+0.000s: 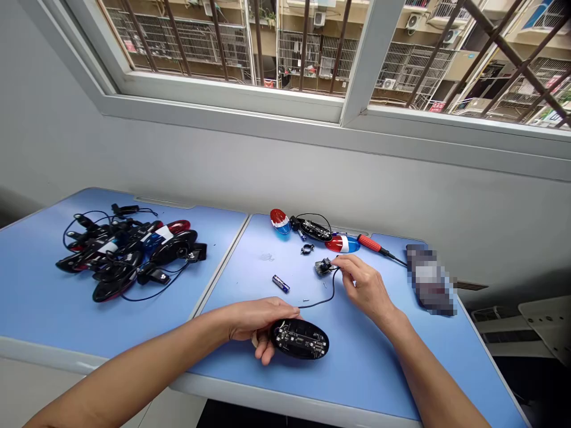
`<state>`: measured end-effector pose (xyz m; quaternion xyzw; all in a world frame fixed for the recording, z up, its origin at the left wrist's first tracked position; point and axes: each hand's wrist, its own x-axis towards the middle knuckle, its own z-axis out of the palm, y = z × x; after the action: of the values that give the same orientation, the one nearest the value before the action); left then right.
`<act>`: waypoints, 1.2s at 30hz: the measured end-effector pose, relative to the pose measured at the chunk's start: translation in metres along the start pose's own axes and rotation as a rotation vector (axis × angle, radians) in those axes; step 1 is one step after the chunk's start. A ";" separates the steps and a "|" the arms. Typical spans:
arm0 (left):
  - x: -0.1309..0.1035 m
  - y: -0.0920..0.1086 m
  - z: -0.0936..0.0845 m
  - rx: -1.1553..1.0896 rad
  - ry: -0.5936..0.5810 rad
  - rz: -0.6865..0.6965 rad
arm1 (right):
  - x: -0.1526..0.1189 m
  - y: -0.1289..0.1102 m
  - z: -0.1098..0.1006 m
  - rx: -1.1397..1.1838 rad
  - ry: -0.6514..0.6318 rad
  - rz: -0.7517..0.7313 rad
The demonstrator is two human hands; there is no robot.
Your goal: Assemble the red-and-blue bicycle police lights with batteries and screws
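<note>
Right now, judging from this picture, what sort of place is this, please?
Probably a small indoor assembly or repair workspace: a light-blue table stands below a white-framed window, a red-handled screwdriver lies on it, and the left hand holds an opened black oval device.

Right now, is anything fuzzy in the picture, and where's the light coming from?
Head view: blocky squares mask the flat dark object at right; head view: the left hand and oval black housing look fairly sharp; head view: daylight seems to come through the window.
</note>
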<state>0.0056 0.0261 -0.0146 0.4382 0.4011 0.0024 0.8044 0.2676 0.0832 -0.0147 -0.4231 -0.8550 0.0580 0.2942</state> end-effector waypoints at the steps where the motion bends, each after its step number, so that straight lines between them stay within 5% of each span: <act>1: -0.001 0.000 0.001 0.005 0.019 -0.004 | 0.000 -0.001 -0.001 -0.013 0.022 0.028; 5: -0.004 0.000 0.008 0.098 0.077 -0.001 | 0.000 -0.013 -0.008 0.020 0.181 0.071; 7: -0.004 0.001 0.011 0.136 0.094 0.035 | 0.000 -0.024 -0.014 0.096 0.158 0.015; 13: 0.001 -0.001 0.012 0.210 0.285 0.197 | -0.004 -0.057 -0.027 0.162 -0.379 -0.145; 19: -0.001 -0.008 0.011 0.659 0.676 0.331 | -0.008 -0.062 -0.021 0.021 -0.558 -0.090; 25: -0.018 0.000 -0.015 1.073 0.986 0.503 | -0.005 -0.054 -0.027 0.134 -0.459 -0.057; 32: -0.009 -0.001 -0.034 1.284 0.906 0.518 | -0.001 -0.044 -0.033 0.160 -0.233 -0.008; 36: -0.011 0.000 -0.021 1.156 0.998 0.789 | -0.004 -0.051 -0.019 0.163 -0.102 -0.077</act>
<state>-0.0152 0.0371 -0.0132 0.8343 0.4644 0.2696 0.1248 0.2443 0.0448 0.0168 -0.3609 -0.8771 0.1373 0.2858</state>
